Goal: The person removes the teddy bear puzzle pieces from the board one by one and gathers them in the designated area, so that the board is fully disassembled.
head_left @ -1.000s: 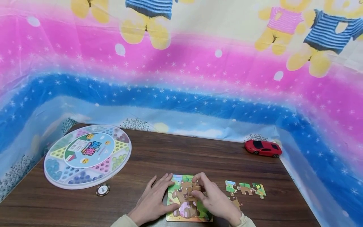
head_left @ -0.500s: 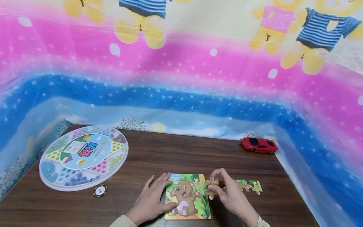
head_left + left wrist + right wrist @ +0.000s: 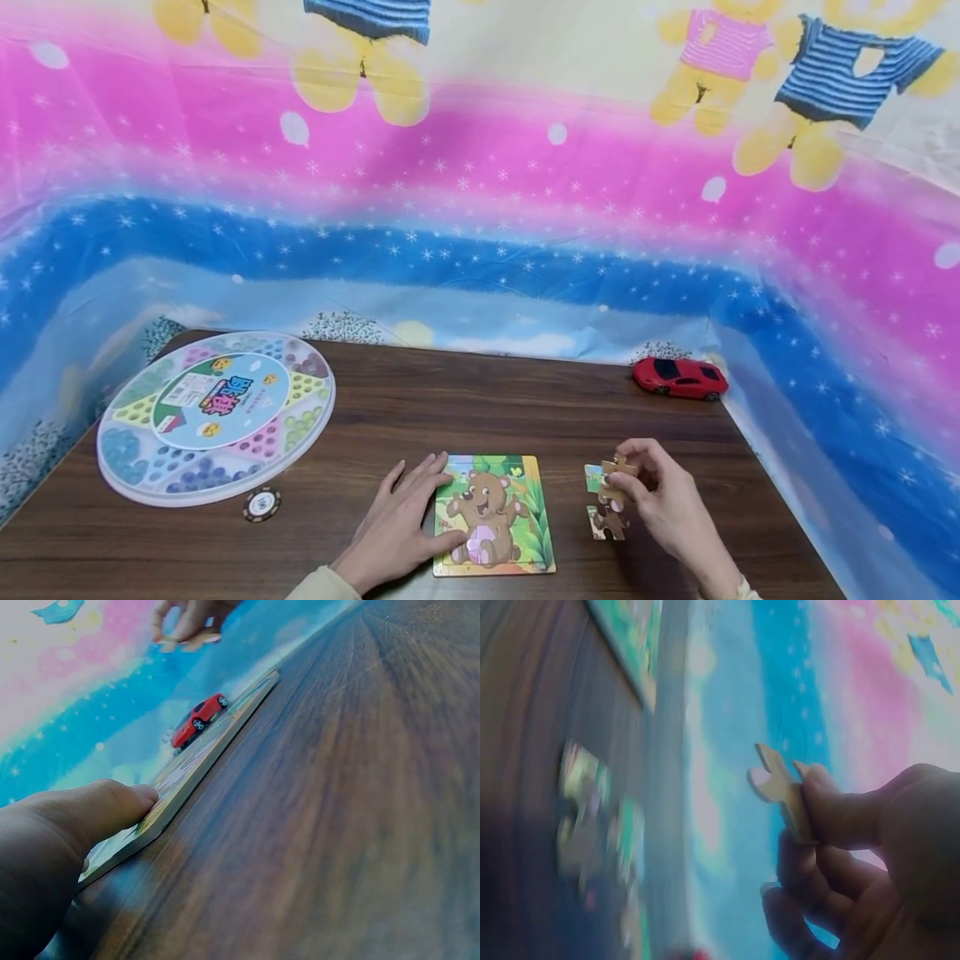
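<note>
Pinching a single puzzle piece (image 3: 618, 468) between thumb and curled fingers, the right hand (image 3: 667, 507) holds it lifted off the table (image 3: 465, 408), just right of the puzzle board (image 3: 495, 515). The right wrist view shows the piece (image 3: 780, 787) clear of the wood, thumb on top and fingertips below it. Under that hand, right of the board, loose pieces (image 3: 606, 510) lie on the table, partly hidden by the fingers.

The left hand (image 3: 401, 525) lies flat on the table at the board's left edge, fingers straight and relaxed, thumb resting on the board's near left corner; the left wrist view shows the thumb (image 3: 97, 814) touching the board's rim (image 3: 202, 769).

Left of the board sits a poker chip (image 3: 262, 504), and beyond it a round marble game tray (image 3: 213, 417). A red toy car (image 3: 678, 377) stands far beyond the board to the right, near the table's back edge.
</note>
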Available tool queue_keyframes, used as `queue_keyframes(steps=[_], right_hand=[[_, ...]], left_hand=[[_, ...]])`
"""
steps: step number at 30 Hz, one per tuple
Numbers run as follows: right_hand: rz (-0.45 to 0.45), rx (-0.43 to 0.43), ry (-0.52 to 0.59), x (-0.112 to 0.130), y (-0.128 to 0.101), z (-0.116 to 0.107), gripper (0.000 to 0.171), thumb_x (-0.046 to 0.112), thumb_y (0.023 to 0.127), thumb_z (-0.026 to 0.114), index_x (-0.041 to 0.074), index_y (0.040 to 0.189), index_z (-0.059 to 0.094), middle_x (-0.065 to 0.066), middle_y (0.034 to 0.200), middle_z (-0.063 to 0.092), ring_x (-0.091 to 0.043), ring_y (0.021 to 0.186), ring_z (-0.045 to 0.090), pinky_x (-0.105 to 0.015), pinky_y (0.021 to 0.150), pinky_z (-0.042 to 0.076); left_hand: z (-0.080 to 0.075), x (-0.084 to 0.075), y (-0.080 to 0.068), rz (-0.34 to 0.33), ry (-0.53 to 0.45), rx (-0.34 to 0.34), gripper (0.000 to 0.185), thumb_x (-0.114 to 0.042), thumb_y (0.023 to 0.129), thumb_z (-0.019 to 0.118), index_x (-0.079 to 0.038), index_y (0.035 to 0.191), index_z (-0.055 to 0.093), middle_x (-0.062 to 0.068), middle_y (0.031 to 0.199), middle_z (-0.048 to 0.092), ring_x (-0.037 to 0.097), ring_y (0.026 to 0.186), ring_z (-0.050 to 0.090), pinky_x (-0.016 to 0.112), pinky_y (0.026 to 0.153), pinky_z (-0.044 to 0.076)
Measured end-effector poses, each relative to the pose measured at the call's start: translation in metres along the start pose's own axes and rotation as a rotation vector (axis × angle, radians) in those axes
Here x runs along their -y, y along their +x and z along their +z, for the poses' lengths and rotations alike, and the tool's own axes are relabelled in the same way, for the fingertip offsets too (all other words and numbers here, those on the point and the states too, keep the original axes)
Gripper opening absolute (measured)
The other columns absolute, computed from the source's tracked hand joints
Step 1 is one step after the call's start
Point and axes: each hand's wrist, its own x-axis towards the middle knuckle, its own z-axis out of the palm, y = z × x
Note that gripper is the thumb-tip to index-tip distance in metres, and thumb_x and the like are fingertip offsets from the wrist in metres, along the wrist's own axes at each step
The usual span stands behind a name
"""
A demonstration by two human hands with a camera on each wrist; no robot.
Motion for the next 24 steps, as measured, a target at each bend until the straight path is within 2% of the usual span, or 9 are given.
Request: queue_keyframes(steps=[3, 6, 11, 14, 19, 24], right_hand=[[0.067, 0.016, -0.079, -0.017, -0.008, -0.010, 0.027, 0.014, 0.089, 0.072, 0.022, 0.111, 0.059, 0.007, 0.071, 0.059, -0.010, 0.057, 0.049, -0.026, 0.051, 0.039], [0.171, 0.072, -0.126, -0.032, -0.016, -0.017, 0.028, 0.013, 0.088, 0.072, 0.019, 0.113, 0.060, 0.006, 0.070, 0.059, -0.011, 0.057, 0.048, -0.025, 0.051, 0.038], [0.306, 0.147, -0.132, -0.050, -0.024, -0.019, 0.031, 0.012, 0.087, 0.073, 0.010, 0.114, 0.058, 0.003, 0.072, 0.061, -0.015, 0.059, 0.051, -0.027, 0.053, 0.040], [0.338, 0.157, -0.125, -0.055, -0.025, -0.017, 0.028, 0.014, 0.085, 0.075, 0.008, 0.108, 0.059, 0.003, 0.073, 0.062, -0.016, 0.063, 0.052, -0.028, 0.054, 0.041], [0.358, 0.174, -0.128, -0.057, -0.025, -0.013, 0.021, 0.018, 0.082, 0.078, 0.013, 0.096, 0.064, 0.004, 0.074, 0.062, -0.015, 0.065, 0.055, -0.028, 0.054, 0.044], [0.355, 0.178, -0.180, -0.061, -0.025, -0.010, 0.024, 0.027, 0.080, 0.080, 0.014, 0.096, 0.067, 0.004, 0.072, 0.060, -0.013, 0.064, 0.054, -0.029, 0.054, 0.043]], left_hand=[[0.001, 0.000, 0.000, 0.000, 0.005, 0.000, 0.077, -0.066, 0.082, 0.064, -0.011, 0.134, 0.055, 0.007, 0.154, 0.036, 0.024, 0.142, 0.031, 0.057, 0.114, 0.011], [0.001, 0.000, 0.000, -0.003, 0.007, 0.008, 0.077, -0.066, 0.082, 0.064, -0.011, 0.135, 0.055, 0.006, 0.154, 0.036, 0.024, 0.142, 0.030, 0.057, 0.114, 0.011], [0.000, -0.002, 0.001, -0.010, 0.009, 0.015, 0.076, -0.066, 0.082, 0.063, -0.012, 0.134, 0.055, 0.006, 0.154, 0.036, 0.024, 0.142, 0.031, 0.058, 0.113, 0.011], [0.000, -0.002, 0.002, -0.016, 0.007, 0.017, 0.076, -0.066, 0.082, 0.064, -0.012, 0.135, 0.055, 0.006, 0.154, 0.036, 0.024, 0.142, 0.030, 0.058, 0.114, 0.011], [0.000, -0.002, 0.001, -0.022, 0.006, 0.024, 0.075, -0.063, 0.082, 0.066, -0.012, 0.135, 0.055, 0.006, 0.154, 0.036, 0.024, 0.143, 0.029, 0.056, 0.114, 0.010], [-0.001, -0.002, 0.001, -0.024, 0.013, 0.020, 0.075, -0.063, 0.081, 0.066, -0.012, 0.135, 0.055, 0.006, 0.154, 0.036, 0.024, 0.143, 0.029, 0.056, 0.114, 0.010]])
